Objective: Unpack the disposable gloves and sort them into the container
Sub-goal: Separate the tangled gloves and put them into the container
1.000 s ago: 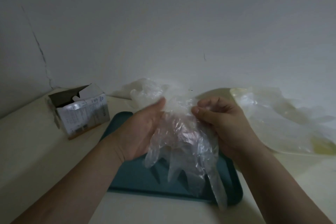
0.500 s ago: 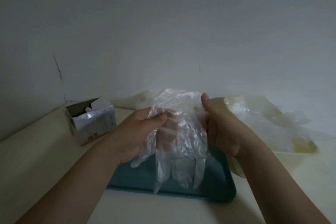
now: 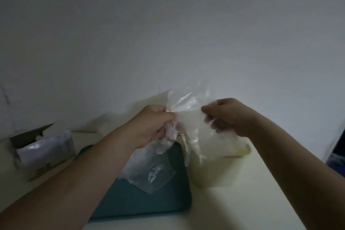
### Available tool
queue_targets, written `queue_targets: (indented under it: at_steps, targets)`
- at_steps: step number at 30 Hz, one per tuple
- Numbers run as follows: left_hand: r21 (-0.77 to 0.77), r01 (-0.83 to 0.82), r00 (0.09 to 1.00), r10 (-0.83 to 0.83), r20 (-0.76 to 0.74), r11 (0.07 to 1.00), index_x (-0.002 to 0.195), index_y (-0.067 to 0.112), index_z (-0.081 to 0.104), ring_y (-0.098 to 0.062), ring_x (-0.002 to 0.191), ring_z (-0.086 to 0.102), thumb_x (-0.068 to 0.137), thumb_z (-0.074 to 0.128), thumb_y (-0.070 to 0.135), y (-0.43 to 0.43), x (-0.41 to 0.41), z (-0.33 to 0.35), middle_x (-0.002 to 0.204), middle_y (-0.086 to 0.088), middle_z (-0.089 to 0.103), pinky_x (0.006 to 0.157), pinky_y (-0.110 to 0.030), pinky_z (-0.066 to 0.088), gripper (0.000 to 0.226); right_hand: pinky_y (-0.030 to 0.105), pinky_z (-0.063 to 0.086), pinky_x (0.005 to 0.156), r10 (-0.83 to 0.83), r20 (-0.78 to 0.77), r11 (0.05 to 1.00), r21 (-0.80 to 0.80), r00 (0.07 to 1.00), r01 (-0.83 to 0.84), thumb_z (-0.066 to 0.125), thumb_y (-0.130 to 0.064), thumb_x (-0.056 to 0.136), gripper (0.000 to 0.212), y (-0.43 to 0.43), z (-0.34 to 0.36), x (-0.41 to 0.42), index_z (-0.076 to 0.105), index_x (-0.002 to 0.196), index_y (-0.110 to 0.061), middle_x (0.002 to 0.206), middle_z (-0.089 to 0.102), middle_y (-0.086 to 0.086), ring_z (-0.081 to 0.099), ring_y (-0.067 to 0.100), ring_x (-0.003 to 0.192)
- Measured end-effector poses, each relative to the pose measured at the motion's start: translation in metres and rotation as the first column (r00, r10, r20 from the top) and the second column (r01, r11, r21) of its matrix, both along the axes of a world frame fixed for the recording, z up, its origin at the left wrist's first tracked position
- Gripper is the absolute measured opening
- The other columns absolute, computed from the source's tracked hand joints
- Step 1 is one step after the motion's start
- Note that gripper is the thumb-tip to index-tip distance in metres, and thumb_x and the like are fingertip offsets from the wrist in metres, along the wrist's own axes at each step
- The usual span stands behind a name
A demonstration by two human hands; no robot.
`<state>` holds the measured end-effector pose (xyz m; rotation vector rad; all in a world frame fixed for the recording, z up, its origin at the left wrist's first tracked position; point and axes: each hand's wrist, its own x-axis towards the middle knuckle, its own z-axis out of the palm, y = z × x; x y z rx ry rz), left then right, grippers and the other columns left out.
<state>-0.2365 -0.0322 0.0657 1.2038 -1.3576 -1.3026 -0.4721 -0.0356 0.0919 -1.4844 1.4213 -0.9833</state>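
My left hand (image 3: 155,127) grips a crumpled bunch of clear disposable gloves (image 3: 168,136) above the teal tray (image 3: 149,203). My right hand (image 3: 231,117) pinches one clear glove (image 3: 194,117) by its edge, stretched between both hands. More clear plastic (image 3: 149,173) lies on the tray under my left wrist. A pale yellowish container (image 3: 214,170), lined with plastic, stands right of the tray, below my right hand. The image is blurred.
An opened cardboard box (image 3: 41,147) with packets inside sits at the left on the cream tabletop (image 3: 242,211). A plain white wall (image 3: 168,43) rises close behind. A dark object (image 3: 337,153) shows at the right edge.
Both hands have risen and pulled apart, stretching a glove between them. The view has tilted up toward the wall. My right hand shifted right, over the container.
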Motion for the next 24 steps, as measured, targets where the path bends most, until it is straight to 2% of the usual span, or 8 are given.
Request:
queue_targets:
  at_steps: [7,9,11,13,15,17,19,24]
  targets:
    - [0.060,0.039,0.950,-0.056,0.308,0.997,0.093,0.001,0.075,-0.023,0.058,0.069,0.098,0.068,0.022,-0.026,-0.045,-0.006,0.073,-0.017,0.075,0.057,-0.030,0.058,0.023,0.042,0.063,0.055,-0.261,-0.283,0.965,-0.115,0.923,0.237,0.065,-0.004,0.093,0.020,-0.049,-0.006,-0.024,0.066,0.101,0.014,0.087,0.072,0.032,0.069,0.031,0.054]
    - [0.060,0.031,0.926,-0.051,0.375,0.998,0.088,0.002,0.074,-0.021,0.050,0.061,0.097,0.066,0.023,-0.032,-0.052,-0.012,0.064,-0.012,0.070,0.054,-0.029,0.052,0.025,0.048,0.064,0.079,-0.293,-0.461,0.955,-0.180,0.838,0.234,0.068,-0.017,0.093,0.030,-0.053,-0.011,-0.019,0.065,0.118,-0.001,0.107,0.073,0.020,0.075,0.033,0.087]
    - [0.050,0.006,0.906,-0.027,0.422,0.999,0.081,0.003,0.072,-0.018,0.043,0.051,0.095,0.065,0.022,-0.039,-0.057,-0.019,0.059,-0.010,0.065,0.049,-0.025,0.045,0.025,0.047,0.054,0.101,-0.376,-0.661,0.913,-0.385,0.650,0.135,0.066,-0.037,0.095,0.056,-0.047,-0.014,-0.016,0.050,0.145,-0.017,0.140,0.058,0.009,0.058,0.031,0.126]
    - [0.031,-0.003,0.891,-0.011,0.453,1.000,0.074,0.007,0.069,-0.015,0.038,0.044,0.093,0.067,0.025,-0.043,-0.061,-0.023,0.058,-0.009,0.062,0.044,-0.021,0.037,0.026,0.048,0.044,0.112,-0.396,-0.728,0.858,-0.510,0.560,-0.057,0.060,-0.047,0.096,0.065,-0.034,-0.013,-0.011,0.040,0.154,-0.025,0.155,0.045,0.004,0.041,0.029,0.143]
    - [-0.010,-0.003,0.889,0.007,0.457,1.000,0.073,0.009,0.070,-0.014,0.041,0.044,0.094,0.071,0.032,-0.045,-0.063,-0.026,0.060,-0.007,0.060,0.042,-0.018,0.032,0.030,0.050,0.034,0.120,-0.204,-0.803,0.918,-0.356,0.560,-0.175,0.054,-0.053,0.098,0.065,-0.026,-0.016,-0.003,0.035,0.157,-0.032,0.162,0.037,0.001,0.032,0.029,0.150]
    - [-0.069,-0.015,0.895,0.044,0.444,0.998,0.076,0.012,0.070,-0.015,0.048,0.047,0.097,0.069,0.035,-0.043,-0.061,-0.028,0.061,-0.004,0.059,0.042,-0.018,0.033,0.031,0.047,0.027,0.123,0.050,-0.793,0.984,-0.066,0.607,-0.166,0.046,-0.056,0.102,0.064,-0.027,-0.026,0.008,0.030,0.160,-0.035,0.167,0.030,0.000,0.029,0.029,0.153]
    - [-0.136,-0.052,0.897,0.106,0.429,0.989,0.078,0.014,0.069,-0.014,0.053,0.053,0.101,0.064,0.035,-0.038,-0.051,-0.030,0.065,-0.001,0.061,0.046,-0.021,0.039,0.031,0.045,0.027,0.122,0.179,-0.768,0.982,0.100,0.614,-0.161,0.041,-0.051,0.106,0.060,-0.034,-0.041,0.017,0.026,0.162,-0.038,0.168,0.029,0.001,0.032,0.029,0.153]
    - [-0.170,0.008,0.859,0.080,0.505,0.985,0.085,0.016,0.072,-0.010,0.051,0.055,0.100,0.066,0.034,-0.013,0.004,-0.043,0.068,-0.003,0.068,0.048,-0.025,0.046,0.024,0.048,0.031,0.121,0.320,-0.873,0.943,0.257,0.367,-0.211,0.035,-0.038,0.109,0.049,-0.054,-0.080,0.032,0.042,0.156,-0.025,0.159,0.045,0.007,0.042,0.029,0.145]
